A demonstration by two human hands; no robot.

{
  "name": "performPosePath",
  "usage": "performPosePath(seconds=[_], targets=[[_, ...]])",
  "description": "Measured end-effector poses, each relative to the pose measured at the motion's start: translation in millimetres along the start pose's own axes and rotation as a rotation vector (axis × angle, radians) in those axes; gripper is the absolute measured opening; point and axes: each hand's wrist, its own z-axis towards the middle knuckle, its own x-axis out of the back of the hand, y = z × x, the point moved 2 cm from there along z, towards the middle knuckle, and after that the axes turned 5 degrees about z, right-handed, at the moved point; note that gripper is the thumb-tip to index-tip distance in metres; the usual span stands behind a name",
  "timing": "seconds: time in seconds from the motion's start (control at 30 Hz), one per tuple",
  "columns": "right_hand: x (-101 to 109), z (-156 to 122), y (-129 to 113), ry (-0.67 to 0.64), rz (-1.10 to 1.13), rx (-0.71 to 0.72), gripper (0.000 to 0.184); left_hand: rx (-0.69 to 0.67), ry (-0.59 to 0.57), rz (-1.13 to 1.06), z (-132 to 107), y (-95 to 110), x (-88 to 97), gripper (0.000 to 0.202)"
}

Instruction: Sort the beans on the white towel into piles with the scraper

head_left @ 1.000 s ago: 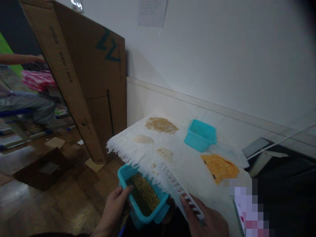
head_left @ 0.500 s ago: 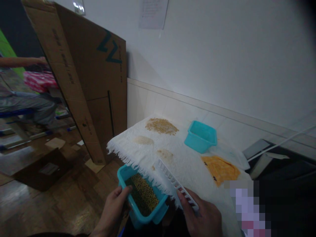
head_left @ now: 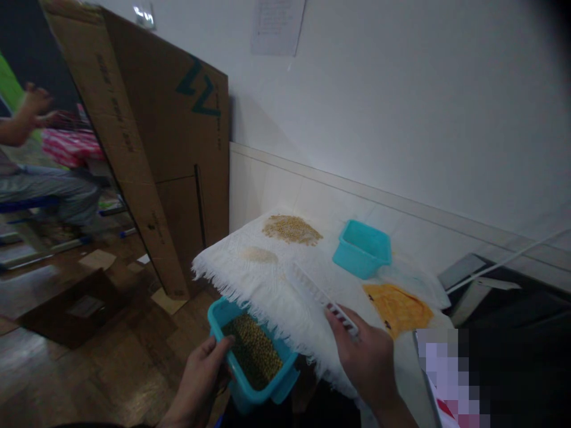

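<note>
My left hand (head_left: 206, 371) grips the near-left rim of a teal plastic container (head_left: 285, 383), its thumb over the edge. Yellow beans (head_left: 261, 345) and darker green grains (head_left: 237, 343) lie inside it. The container sits under the fringed edge of a white cloth (head_left: 236, 276), which partly covers its far side. In my right hand (head_left: 363, 348) is a white slotted plastic strip (head_left: 312, 289), held by one end and tilted over the cloth. Beyond the strip, a pile of yellow beans (head_left: 289, 229) and a smaller pale heap of grains (head_left: 259, 255) rest on the cloth.
Another teal container (head_left: 363, 249) stands by the wall. To its right lie an orange cloth (head_left: 397, 309) and a clear plastic piece (head_left: 414, 278). A tall cardboard box (head_left: 173, 131) stands at left. Behind it sits another person, an arm (head_left: 22, 122) raised.
My right hand and the strip have moved away from me across the cloth. The small grain patch near the strip no longer shows. The other person's hand has risen.
</note>
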Motion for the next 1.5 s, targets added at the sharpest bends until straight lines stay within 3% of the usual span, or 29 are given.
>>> performPosePath(seconds=[0.07,0.3,1.17,1.5], targets=[[-7.6,15.7,11.9,0.042,0.022,-0.019,0.045,0.001,-0.004,0.007,0.9,-1.6,-0.1,0.036],[-27.3,41.3,22.6,-0.077,0.079,-0.049,0.036,-0.012,0.016,-0.005,0.6,-2.5,0.7,0.035],[-23.9,39.8,14.6,-0.184,0.298,-0.156,0.031,-0.004,-0.002,-0.051,4.5,-7.9,0.9,0.036],[-26.2,36.6,12.2,-0.211,0.278,-0.12,0.032,0.01,-0.001,-0.043,-1.6,-2.2,0.1,0.032]])
